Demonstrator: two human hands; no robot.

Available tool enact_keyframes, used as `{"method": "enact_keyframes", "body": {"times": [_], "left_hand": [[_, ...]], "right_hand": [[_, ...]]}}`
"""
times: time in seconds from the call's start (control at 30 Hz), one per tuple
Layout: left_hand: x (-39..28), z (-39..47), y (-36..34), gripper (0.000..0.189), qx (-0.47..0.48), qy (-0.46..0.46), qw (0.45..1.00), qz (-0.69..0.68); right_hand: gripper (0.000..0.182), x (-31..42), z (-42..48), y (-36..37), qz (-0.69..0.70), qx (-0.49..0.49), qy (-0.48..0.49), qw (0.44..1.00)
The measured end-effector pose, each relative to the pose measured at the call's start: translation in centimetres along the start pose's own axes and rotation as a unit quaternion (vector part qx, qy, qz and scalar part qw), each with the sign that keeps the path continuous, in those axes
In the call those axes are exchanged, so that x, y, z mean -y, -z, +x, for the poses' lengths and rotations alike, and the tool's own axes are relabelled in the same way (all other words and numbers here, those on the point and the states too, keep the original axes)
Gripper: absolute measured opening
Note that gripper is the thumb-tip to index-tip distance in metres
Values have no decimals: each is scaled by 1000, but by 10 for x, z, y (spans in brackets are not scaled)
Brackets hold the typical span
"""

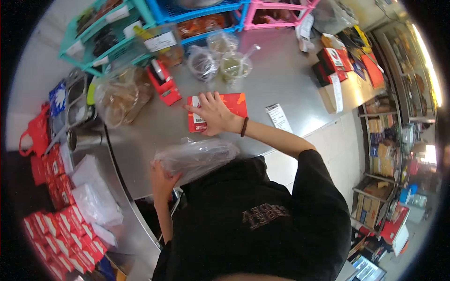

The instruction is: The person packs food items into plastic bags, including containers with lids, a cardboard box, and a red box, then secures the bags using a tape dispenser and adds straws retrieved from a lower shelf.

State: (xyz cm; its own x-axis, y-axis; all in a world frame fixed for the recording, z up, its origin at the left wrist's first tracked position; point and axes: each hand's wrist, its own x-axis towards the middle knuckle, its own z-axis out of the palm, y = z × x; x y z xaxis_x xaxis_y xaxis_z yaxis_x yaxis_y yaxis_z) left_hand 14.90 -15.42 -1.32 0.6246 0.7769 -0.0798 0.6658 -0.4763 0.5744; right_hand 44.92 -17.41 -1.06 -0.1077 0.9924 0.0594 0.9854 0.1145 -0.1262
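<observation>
My right hand (214, 114) lies spread over a red printed cardboard box (237, 103) on the steel table, with a dark band around the wrist. Whether its fingers grip the box or only rest on it, I cannot make out. Close to my body, my left hand (165, 179) grips a clear plastic bag (200, 158) at its left side. The bag looks thin and puffed out, with nothing distinct inside. A red tape dispenser (163, 82) stands just beyond the box, to the left. Right of my forearm lies a printed paper slip (278, 117).
Plastic-wrapped cups (236, 66) stand behind the box. A filled plastic bag (123, 95) sits at the left. Teal (105, 52), blue (211, 10) and pink (277, 21) racks line the back. Red boxes with slips (334, 63) occupy the right end; more red boxes (66, 239) are stacked lower left.
</observation>
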Motion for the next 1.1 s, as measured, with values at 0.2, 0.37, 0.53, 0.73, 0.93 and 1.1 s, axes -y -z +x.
{"method": "enact_keyframes", "body": {"times": [0.2, 0.37, 0.53, 0.73, 0.93, 1.1], "left_hand": [[23, -3, -2, 81, -9, 24, 1000, 3], [33, 9, -3, 76, -5, 43, 998, -42], [23, 20, 12, 72, 16, 147, 950, -273], [79, 10, -25, 68, -6, 11, 935, -354], [97, 12, -24, 46, -101, 96, 925, -354], [80, 30, -12, 44, -187, 133, 931, -285]], "right_hand": [[86, 14, 23, 59, 195, -93, 47, 975], [91, 64, 42, 123, 489, -176, 164, 838], [89, 122, 53, 80, 499, -109, 228, 829], [85, 125, 47, 31, 211, 44, 301, 929], [84, 124, 54, 24, 106, 78, 272, 953], [84, 130, 57, 17, 48, 100, 272, 956]]}}
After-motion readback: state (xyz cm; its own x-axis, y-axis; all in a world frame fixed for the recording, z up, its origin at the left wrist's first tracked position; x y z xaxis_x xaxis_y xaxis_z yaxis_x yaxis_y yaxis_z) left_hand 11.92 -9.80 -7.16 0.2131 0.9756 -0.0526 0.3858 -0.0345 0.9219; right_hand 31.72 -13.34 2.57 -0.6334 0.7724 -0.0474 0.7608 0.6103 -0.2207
